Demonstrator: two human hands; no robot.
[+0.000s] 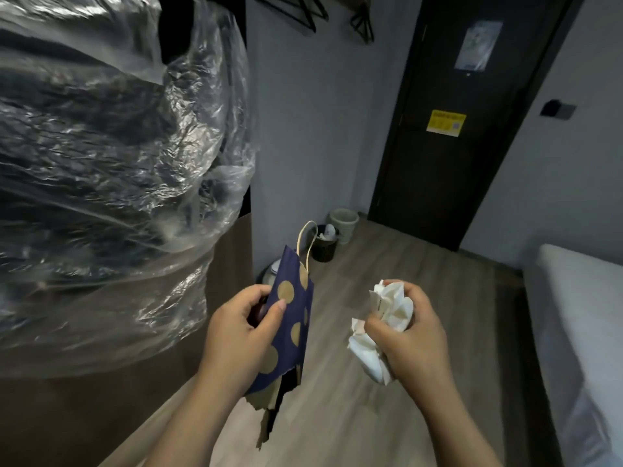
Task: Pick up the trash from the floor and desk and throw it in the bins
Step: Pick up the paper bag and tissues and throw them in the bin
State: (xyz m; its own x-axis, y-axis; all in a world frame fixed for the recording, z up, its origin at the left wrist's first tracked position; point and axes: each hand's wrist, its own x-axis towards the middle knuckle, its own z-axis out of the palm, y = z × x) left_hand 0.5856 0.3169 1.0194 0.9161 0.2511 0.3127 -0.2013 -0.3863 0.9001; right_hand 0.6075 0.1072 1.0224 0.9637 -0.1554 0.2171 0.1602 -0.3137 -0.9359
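head view, both hands raised over the wooden floor (421, 271).

left hand (242, 328): we note the thumb on the front and the fingers curled behind a flattened navy paper bag with gold dots (294, 318), pinching it. the bag is held upright, its twine handle loop pointing up and its torn brown lower edge hanging below the hand.

right hand (412, 337): fingers are curled tight round a wad of crumpled white paper (392, 306); part of the wad spills out below the palm.

two bins stand in the far corner by the wall, left of the dark door (455, 146): a black bin (324, 246) with white scraps inside and, just behind it, a pale bin (344, 224). both are well apart from the hands.

clear plastic sheeting (101, 163) fills the left side. a bed (580, 315) edge is at the right.
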